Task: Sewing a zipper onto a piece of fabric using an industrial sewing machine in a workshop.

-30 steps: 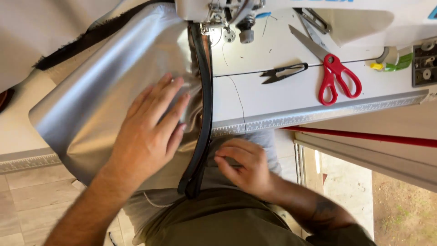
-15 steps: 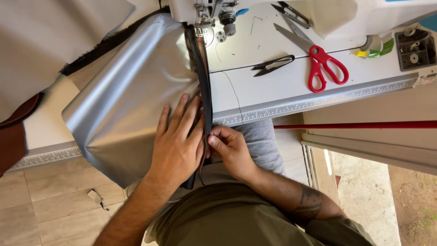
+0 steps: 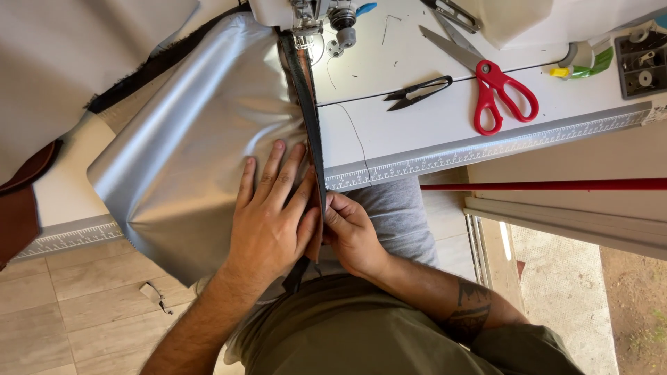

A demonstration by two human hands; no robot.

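Observation:
A sheet of shiny silver-grey fabric (image 3: 201, 153) lies over the white sewing table (image 3: 403, 132) and hangs off its front edge. A dark strip (image 3: 306, 90) runs along the fabric's right edge up to the sewing machine's presser foot (image 3: 303, 28). My left hand (image 3: 271, 215) presses flat on the fabric, fingers spread, just left of the strip. My right hand (image 3: 351, 232) pinches the strip's lower part at the table's front edge, touching my left thumb.
Red-handled scissors (image 3: 497, 87) and small black thread snips (image 3: 417, 92) lie on the table to the right. A ruler strip (image 3: 486, 146) lines the table's front edge. Pale cloth (image 3: 76, 55) lies at the upper left, a brown piece (image 3: 17, 208) at the far left. Tiled floor below.
My left hand has slid up the fabric closer to the strip. My right hand has risen from my lap to pinch the strip at the table's edge.

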